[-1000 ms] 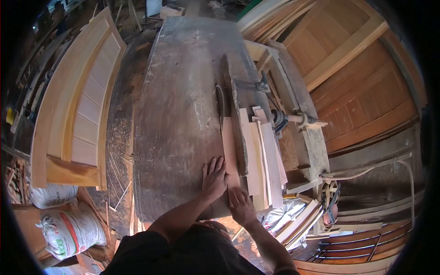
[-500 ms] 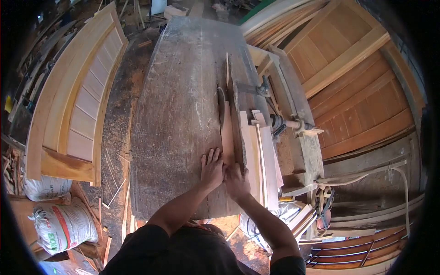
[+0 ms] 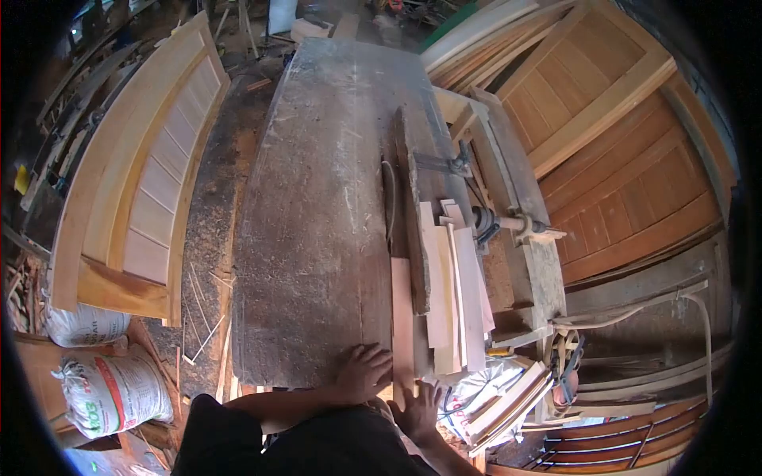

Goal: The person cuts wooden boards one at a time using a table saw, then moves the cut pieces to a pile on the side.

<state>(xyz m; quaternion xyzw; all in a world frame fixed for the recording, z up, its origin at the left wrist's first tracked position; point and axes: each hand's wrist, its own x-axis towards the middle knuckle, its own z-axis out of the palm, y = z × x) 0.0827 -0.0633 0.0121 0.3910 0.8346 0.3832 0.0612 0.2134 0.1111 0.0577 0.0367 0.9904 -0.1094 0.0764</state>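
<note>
Left hand (image 3: 361, 371) palm down at the near edge of the counter (image 3: 317, 198), forearm in from the near left, fingers loosely bent and pointing right, open, gripping nothing. Right hand (image 3: 419, 408) just beyond the near edge, fingers spread and pointing far, open against the near end of the wooden strip (image 3: 402, 317).

Wide bare room on the counter to the left and far. On the right, hemmed in by a thick upright rail (image 3: 413, 214), with a stack of slats (image 3: 452, 293) past it. Off the left edge, a door panel (image 3: 135, 182) and sacks (image 3: 111, 393).

Wooden strip flat on the counter, lengthwise along the rail's left side, near end between both hands, touching the right fingertips and just right of the left fingers.
</note>
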